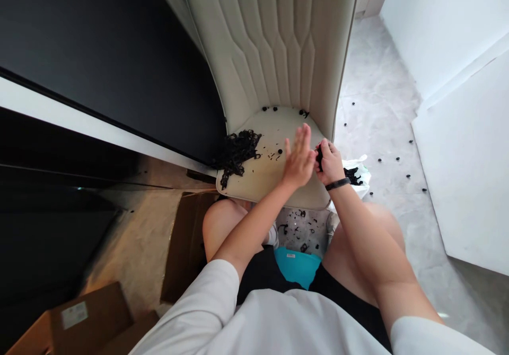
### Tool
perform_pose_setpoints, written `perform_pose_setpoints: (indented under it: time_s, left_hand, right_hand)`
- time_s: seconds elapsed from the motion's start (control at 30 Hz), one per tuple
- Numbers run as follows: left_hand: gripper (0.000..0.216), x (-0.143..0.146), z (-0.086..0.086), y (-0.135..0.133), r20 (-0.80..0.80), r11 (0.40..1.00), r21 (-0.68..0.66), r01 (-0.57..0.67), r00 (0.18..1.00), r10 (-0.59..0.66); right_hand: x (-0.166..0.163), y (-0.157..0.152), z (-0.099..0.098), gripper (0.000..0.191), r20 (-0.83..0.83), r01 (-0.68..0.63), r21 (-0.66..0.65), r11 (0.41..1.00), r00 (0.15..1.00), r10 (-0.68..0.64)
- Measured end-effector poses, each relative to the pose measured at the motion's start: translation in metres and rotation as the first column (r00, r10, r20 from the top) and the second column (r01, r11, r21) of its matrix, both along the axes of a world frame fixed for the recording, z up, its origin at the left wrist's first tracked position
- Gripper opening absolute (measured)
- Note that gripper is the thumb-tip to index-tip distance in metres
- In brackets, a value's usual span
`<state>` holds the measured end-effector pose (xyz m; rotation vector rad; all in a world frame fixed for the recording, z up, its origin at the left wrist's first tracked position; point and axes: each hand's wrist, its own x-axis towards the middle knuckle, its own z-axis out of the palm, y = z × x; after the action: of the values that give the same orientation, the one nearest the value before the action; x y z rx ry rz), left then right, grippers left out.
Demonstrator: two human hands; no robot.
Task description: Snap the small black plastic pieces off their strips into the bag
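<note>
My left hand (pixel 299 156) is held over the seat of a cream chair (pixel 262 177), fingers stretched out flat and together. Right beside it, my right hand (pixel 329 159) is closed around a clump of small black pieces (pixel 319 156); a dark band sits on that wrist. A pile of tangled black pieces (pixel 237 152) lies on the seat's left edge, about a hand's width from my left hand. Single black bits are scattered over the seat.
The chair's padded back (pixel 274 42) rises behind the seat. A black-and-white cabinet (pixel 99 79) stands to the left, cardboard boxes (pixel 91 318) at lower left. A white bag with black pieces (pixel 357 174) lies to the right. Black bits dot the marble floor (pixel 382 116).
</note>
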<state>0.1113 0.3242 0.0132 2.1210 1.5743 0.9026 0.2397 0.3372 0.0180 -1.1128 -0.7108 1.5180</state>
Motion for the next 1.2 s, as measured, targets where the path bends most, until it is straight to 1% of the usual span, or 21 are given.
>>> perform_pose_setpoints:
  time_s: [0.03,0.07,0.1,0.13,0.2,0.27,0.37,0.43,0.5,0.57,0.63,0.7,0.77,0.83,0.9,0.97,1.03,1.1,1.13,1.2]
  left_hand:
    - [0.069,-0.016,-0.001,0.005,-0.004,0.997,0.014,-0.082,0.997,0.082]
    - [0.064,-0.032,-0.001,0.011,-0.029,0.981,0.012,-0.194,0.980,0.195]
    - [0.055,-0.048,-0.002,0.016,-0.091,0.961,-0.013,-0.277,0.957,0.275]
    - [0.046,-0.062,-0.003,0.020,-0.182,0.954,-0.050,-0.295,0.942,0.281]
    - [0.031,-0.083,-0.006,0.024,-0.334,0.960,-0.099,-0.262,0.918,0.216]
    - [0.022,-0.095,-0.008,0.025,-0.404,0.968,-0.112,-0.223,0.901,0.160]
    - [0.019,-0.097,-0.008,0.031,-0.388,0.975,-0.082,-0.205,0.908,0.159]
    - [0.017,-0.091,-0.007,0.048,-0.311,0.983,-0.058,-0.176,0.938,0.150]
    - [0.023,-0.079,-0.008,0.077,-0.209,0.990,-0.039,-0.133,0.970,0.122]
    - [0.034,-0.062,-0.010,0.114,-0.153,0.994,-0.021,-0.104,0.983,0.099]
    - [0.034,-0.044,-0.014,0.151,-0.180,0.993,-0.020,-0.116,0.977,0.110]
    - [0.028,-0.028,-0.018,0.179,-0.230,0.987,-0.044,-0.157,0.963,0.143]
    - [0.026,-0.017,-0.022,0.195,-0.278,0.980,-0.075,-0.185,0.947,0.158]
    - [0.025,-0.013,-0.024,0.201,-0.316,0.976,-0.101,-0.191,0.937,0.151]
    - [0.028,-0.017,-0.026,0.201,-0.340,0.976,-0.117,-0.183,0.931,0.134]
    - [0.032,-0.028,-0.026,0.202,-0.341,0.976,-0.109,-0.188,0.929,0.141]
    - [0.035,-0.046,-0.024,0.205,-0.312,0.966,-0.067,-0.249,0.925,0.217]
    - [0.038,-0.069,-0.022,0.208,-0.271,0.939,-0.008,-0.344,0.905,0.329]
    - [0.038,-0.080,-0.021,0.210,-0.266,0.927,0.016,-0.374,0.892,0.365]
    - [0.037,-0.099,-0.020,0.212,-0.312,0.932,0.036,-0.360,0.882,0.353]
  right_hand:
    - [-0.001,0.000,0.001,0.054,-0.100,0.034,-0.045,0.998,0.994,-0.038]
    - [-0.001,0.000,0.002,0.054,-0.160,0.049,-0.075,0.996,0.985,-0.060]
    - [0.000,0.001,0.004,0.054,-0.192,0.049,-0.095,0.994,0.979,-0.067]
    - [0.002,0.001,0.006,0.053,-0.215,0.039,-0.112,0.993,0.975,-0.062]
    - [0.005,0.001,0.009,0.053,-0.233,0.028,-0.129,0.991,0.971,-0.058]
    - [0.008,0.001,0.010,0.053,-0.235,0.017,-0.122,0.992,0.971,-0.046]
    - [0.009,0.001,0.007,0.055,-0.224,0.000,-0.090,0.996,0.974,-0.020]
    - [0.007,0.001,0.004,0.057,-0.203,-0.011,-0.071,0.997,0.979,-0.004]
    - [0.005,0.000,0.001,0.059,-0.171,-0.022,-0.062,0.998,0.985,0.011]
    - [0.002,-0.001,0.000,0.062,-0.137,-0.028,-0.057,0.998,0.990,0.020]
    - [0.000,-0.003,0.000,0.065,-0.114,-0.035,-0.051,0.998,0.993,0.029]
    - [0.000,-0.005,0.002,0.067,-0.104,-0.045,-0.044,0.998,0.994,0.041]
    - [0.003,-0.006,0.004,0.067,-0.110,-0.055,-0.038,0.998,0.993,0.051]
    - [0.008,-0.005,0.007,0.065,-0.122,-0.060,-0.033,0.998,0.991,0.056]
    - [0.012,-0.004,0.008,0.064,-0.125,-0.064,-0.025,0.998,0.990,0.060]
    - [0.014,-0.002,0.008,0.063,-0.116,-0.067,-0.015,0.998,0.991,0.064]
    - [0.014,-0.001,0.009,0.062,-0.110,-0.068,-0.010,0.998,0.992,0.066]
    - [0.014,-0.002,0.009,0.063,-0.114,-0.069,-0.010,0.998,0.991,0.068]
    - [0.014,-0.002,0.010,0.063,-0.116,-0.071,-0.011,0.997,0.991,0.069]
    - [0.014,-0.004,0.012,0.064,-0.113,-0.070,-0.012,0.998,0.991,0.068]
